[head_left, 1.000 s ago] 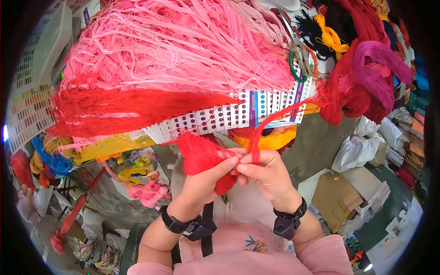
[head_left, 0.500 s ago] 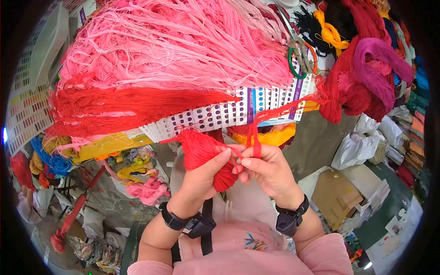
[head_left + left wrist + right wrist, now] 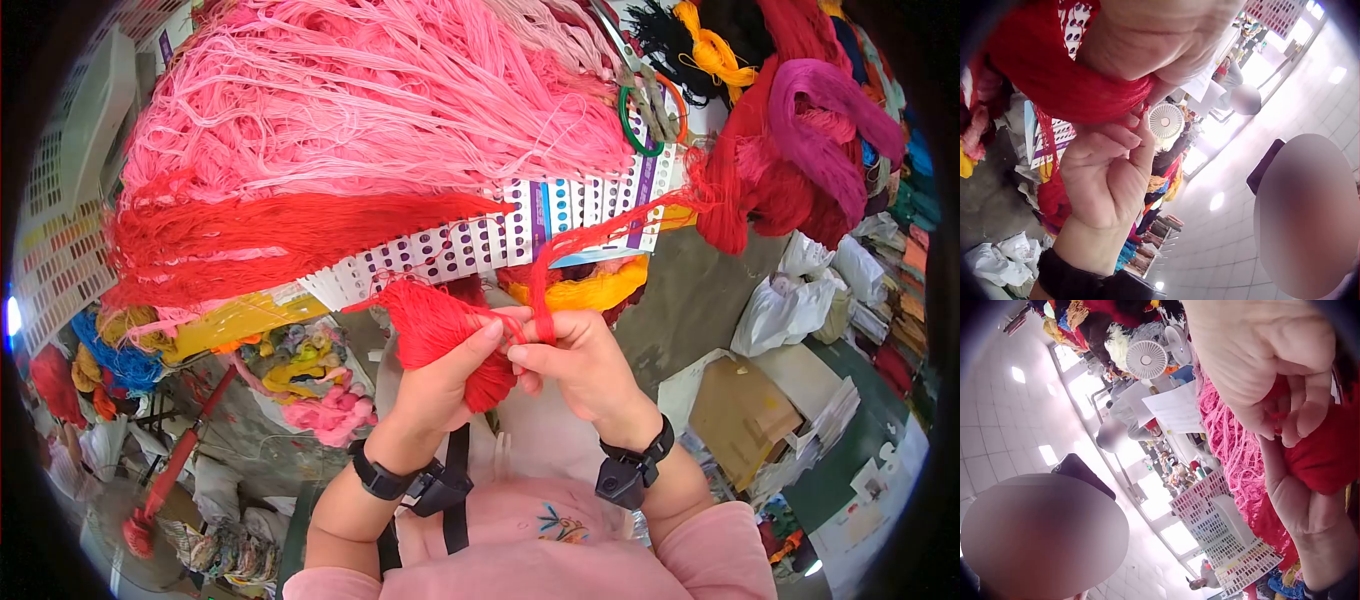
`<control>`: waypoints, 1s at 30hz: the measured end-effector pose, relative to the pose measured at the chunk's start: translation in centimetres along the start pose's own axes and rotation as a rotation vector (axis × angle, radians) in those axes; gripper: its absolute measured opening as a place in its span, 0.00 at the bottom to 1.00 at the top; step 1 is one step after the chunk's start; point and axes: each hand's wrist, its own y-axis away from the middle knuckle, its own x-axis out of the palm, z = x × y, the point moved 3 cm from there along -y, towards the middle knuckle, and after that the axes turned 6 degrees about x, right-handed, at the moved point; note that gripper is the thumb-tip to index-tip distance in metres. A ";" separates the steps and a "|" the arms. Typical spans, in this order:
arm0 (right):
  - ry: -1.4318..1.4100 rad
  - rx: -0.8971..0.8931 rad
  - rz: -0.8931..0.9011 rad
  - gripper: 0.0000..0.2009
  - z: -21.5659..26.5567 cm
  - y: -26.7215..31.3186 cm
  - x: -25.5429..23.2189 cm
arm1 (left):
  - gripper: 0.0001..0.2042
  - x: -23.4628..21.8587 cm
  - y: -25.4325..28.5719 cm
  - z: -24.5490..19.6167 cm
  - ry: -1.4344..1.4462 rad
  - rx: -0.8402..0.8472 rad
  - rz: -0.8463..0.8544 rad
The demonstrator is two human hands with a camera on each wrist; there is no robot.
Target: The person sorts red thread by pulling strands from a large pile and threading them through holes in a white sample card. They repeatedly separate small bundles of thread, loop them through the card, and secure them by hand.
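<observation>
Both hands meet in front of the chest, below the desk edge. The left hand (image 3: 440, 385) has its grip curled around a red yarn bundle (image 3: 440, 330). The right hand (image 3: 575, 360) pinches a red strand (image 3: 590, 235) that runs up to the red skeins (image 3: 760, 200) beside the pink yarn heap (image 3: 370, 100).

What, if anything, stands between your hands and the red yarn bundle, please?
Nothing visible does: the left hand already grips the red yarn bundle, and the right hand pinches its red strand beside it.
</observation>
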 end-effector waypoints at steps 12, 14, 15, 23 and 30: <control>-0.135 -0.009 -0.018 0.03 -0.4 -0.3 -0.3 | 0.10 -0.5 0.0 0.4 0.003 0.047 -0.049; -0.146 -0.002 -0.027 0.03 -0.3 -0.3 -0.3 | 0.10 -0.7 0.0 0.6 0.008 0.051 -0.054; -0.167 0.005 -0.029 0.03 -0.1 -0.2 -0.2 | 0.11 -0.7 0.0 0.6 0.014 0.057 -0.059; -0.363 -0.037 0.059 0.04 -0.8 -0.3 -0.8 | 0.06 -0.8 0.3 -0.2 0.012 0.161 -0.037; 1.128 -0.085 -0.167 0.04 3.7 4.3 -4.2 | 0.11 0.6 2.8 -3.8 0.516 0.013 0.544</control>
